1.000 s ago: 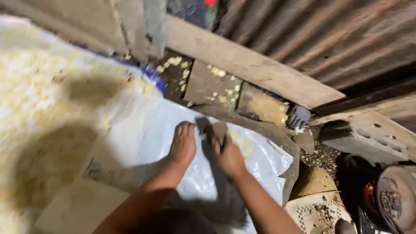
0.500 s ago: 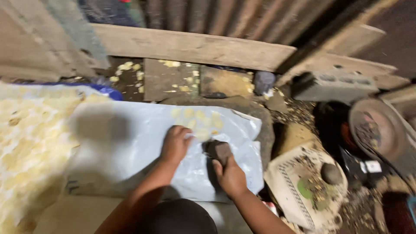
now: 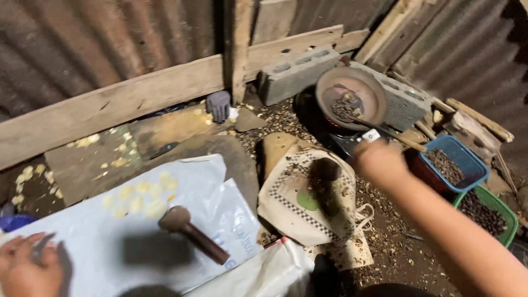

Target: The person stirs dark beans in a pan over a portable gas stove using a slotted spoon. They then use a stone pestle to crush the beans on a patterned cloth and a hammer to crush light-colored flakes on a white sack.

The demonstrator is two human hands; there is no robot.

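Right hand [image 3: 379, 159]: blurred, extended over a round rusty metal pan [image 3: 352, 99]; finger state cannot be told. Left hand [image 3: 25, 269]: fingers curled, pressing the smooth white plastic sheet [image 3: 110, 236]. One brown wooden pestle [image 3: 192, 236] lies on that sheet. Two plastic baskets, one blue [image 3: 454, 162], one green [image 3: 489, 212], contain dark seeds.

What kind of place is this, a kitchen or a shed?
It looks like a rough shed or outdoor work corner, probably for preparing food. The walls are corrugated metal sheets with wooden planks, the ground is bare dirt, and a pan of dark seeds sits by concrete blocks.
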